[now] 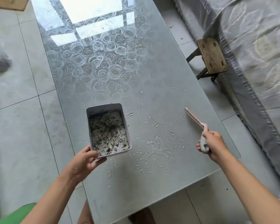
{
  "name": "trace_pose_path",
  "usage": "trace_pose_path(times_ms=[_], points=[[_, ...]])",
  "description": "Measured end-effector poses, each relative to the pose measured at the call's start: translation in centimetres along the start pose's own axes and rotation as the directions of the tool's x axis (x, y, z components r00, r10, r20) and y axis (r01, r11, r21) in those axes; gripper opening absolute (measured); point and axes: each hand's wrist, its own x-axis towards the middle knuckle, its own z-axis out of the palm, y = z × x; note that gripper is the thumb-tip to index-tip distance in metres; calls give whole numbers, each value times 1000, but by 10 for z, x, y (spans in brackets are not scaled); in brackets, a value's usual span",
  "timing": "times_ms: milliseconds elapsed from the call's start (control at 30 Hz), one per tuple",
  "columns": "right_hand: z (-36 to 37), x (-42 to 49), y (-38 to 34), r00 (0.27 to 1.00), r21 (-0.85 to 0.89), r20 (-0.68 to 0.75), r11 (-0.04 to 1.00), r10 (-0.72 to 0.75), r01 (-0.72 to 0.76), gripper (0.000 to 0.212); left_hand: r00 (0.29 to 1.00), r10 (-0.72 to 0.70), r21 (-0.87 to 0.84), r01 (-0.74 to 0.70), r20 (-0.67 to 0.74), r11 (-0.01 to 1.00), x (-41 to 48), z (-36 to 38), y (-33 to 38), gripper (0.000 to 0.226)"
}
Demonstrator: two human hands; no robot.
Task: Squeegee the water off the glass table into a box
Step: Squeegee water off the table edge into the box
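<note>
**Box in your left hand, squeegee in your right, water between them**

Head view: your left hand point(84, 160) grips the near corner of the box point(103, 108), with the thumb curled over the rim and the fingers underneath. The box is a pale rectangular tub, open on top, and its white bottom is speckled with dark residue. It is over the left side of the glass table point(152, 75). Whether it rests flat on the glass or is slightly lifted cannot be told.

To the right of the box, your right hand point(214, 144) is wrapped around the grey handle of the squeegee point(196, 119). Its pink blade points away from you and is a little blurred, so contact with the glass is unclear.

The main puddle of water point(157, 146) lies between the box and the squeegee, nearer to your end of the table. Thin streaks and droplets are scattered around it, and some reach close to the box's right wall.

Beyond the box, the glass shows a rose pattern point(100, 62) and a bright window reflection point(94, 13).

Far to the right of the box, off the table, a small wooden stool point(212, 57) stands on the tiled floor point(14, 78), beside furniture under a translucent cover point(257, 46)
</note>
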Motion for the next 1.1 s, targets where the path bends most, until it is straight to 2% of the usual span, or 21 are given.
trace_pose_path(times_ms=[200, 267, 400, 467, 500, 533, 567, 733, 833, 933, 1000, 1033, 1100], points=[[73, -31, 50, 990, -106, -137, 994, 18, -33, 7, 998, -34, 40, 32, 57, 999, 24, -6, 15, 42], [114, -60, 61, 988, -46, -150, 998, 27, -34, 7, 993, -42, 102, 31, 108, 994, 37, -15, 28, 43], [190, -118, 65, 992, 71, -41, 991, 116, -113, 8, 977, -61, 272, 3, 203, 962, 54, -36, 63, 41], [195, -129, 64, 986, 34, 61, 987, 156, -158, 6, 979, -69, 306, 7, 193, 952, 56, -45, 62, 39], [204, -137, 48, 984, 123, 52, 977, 170, -176, 6, 965, -96, 389, -8, 245, 921, 62, -44, 91, 39], [195, -135, 47, 983, 162, 76, 971, 167, -177, 5, 960, -104, 424, -17, 261, 906, 60, -49, 88, 38], [186, -133, 38, 988, 195, 62, 969, 142, -151, 3, 960, -124, 449, -1, 250, 893, 63, -50, 98, 39], [141, -108, 11, 961, 292, -258, 956, 98, -19, 6, 941, -167, 581, -38, 295, 813, 66, -58, 152, 40], [138, -92, 21, 923, 320, -334, 944, 190, -78, 25, 932, -183, 611, -51, 314, 790, 65, -59, 175, 38], [183, -99, 37, 911, 308, -337, 942, 240, -134, 40, 924, -193, 630, -63, 329, 774, 65, -63, 194, 37], [228, -118, 45, 909, 300, -322, 939, 265, -168, 25, 919, -199, 632, -68, 341, 772, 68, -68, 203, 38], [251, -129, 47, 910, 330, -300, 926, 287, -184, 13, 919, -195, 629, -70, 343, 774, 68, -70, 207, 37], [289, -151, 43, 924, 413, -224, 889, 310, -198, 5, 921, -195, 618, -60, 337, 784, 69, -74, 213, 37]])
